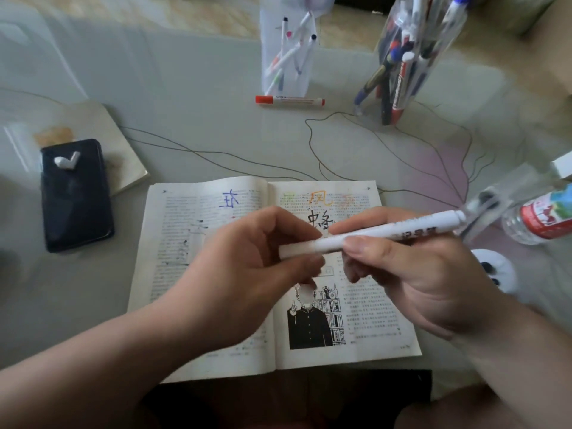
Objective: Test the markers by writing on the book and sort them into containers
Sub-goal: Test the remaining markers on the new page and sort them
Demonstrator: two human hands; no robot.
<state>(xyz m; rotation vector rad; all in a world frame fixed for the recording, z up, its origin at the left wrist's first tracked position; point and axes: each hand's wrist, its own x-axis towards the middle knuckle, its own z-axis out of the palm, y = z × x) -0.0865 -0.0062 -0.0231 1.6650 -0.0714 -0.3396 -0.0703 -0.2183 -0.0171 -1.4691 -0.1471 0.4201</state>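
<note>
An open book (216, 345) lies at the table's near edge, with blue, black and orange marks on its pages. Above it both hands hold one white marker (387, 232) lying nearly level. My left hand (247, 274) pinches its left cap end. My right hand (411, 274) grips the barrel near the middle. A clear container (286, 57) with thin white markers stands at the back centre. A second clear container (408, 63), to its right, holds thicker pens and markers. A red-capped marker (289, 100) lies on the table in front of the first container.
A black phone (75, 199) with a white earbud on it lies at the left on a closed notebook (117, 140). A plastic bottle (538, 221) with a red label lies at the right edge. A white round object (498, 270) sits near my right wrist.
</note>
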